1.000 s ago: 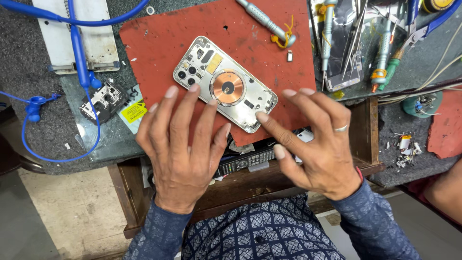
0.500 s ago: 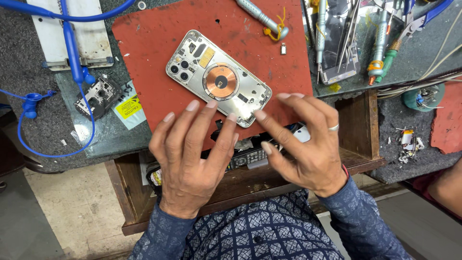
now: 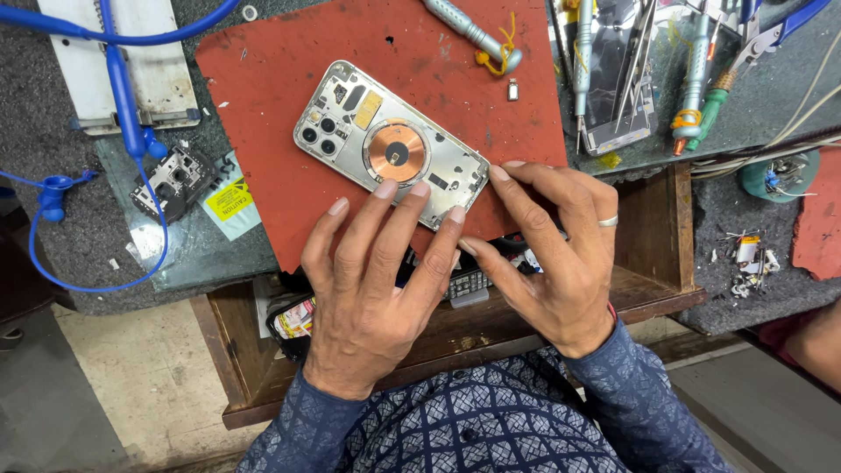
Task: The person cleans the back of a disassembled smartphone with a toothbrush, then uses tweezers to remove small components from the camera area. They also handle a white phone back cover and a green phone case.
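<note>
An opened phone back housing [image 3: 388,142] with a round copper coil and camera holes lies diagonally on a red mat [image 3: 289,188]. My left hand [image 3: 372,289] lies flat over the mat's near edge, its fingertips touching the housing's lower edge. My right hand [image 3: 547,254], with a ring on one finger, rests beside it, its fingertips at the housing's lower right corner. Neither hand grips anything. Both hands hang over an open wooden drawer [image 3: 653,250].
A grey screwdriver [image 3: 469,31] with a yellow string lies at the mat's top. Tweezers, screwdrivers and pliers [image 3: 692,70] crowd the upper right. A blue cable [image 3: 123,114], a white block [image 3: 74,52] and a small dark circuit part [image 3: 175,180] sit on the left. Small parts fill the drawer.
Both hands have slid back off the housing toward me, so the coil and most of the housing are now uncovered; only the fingertips remain at its near edge.
</note>
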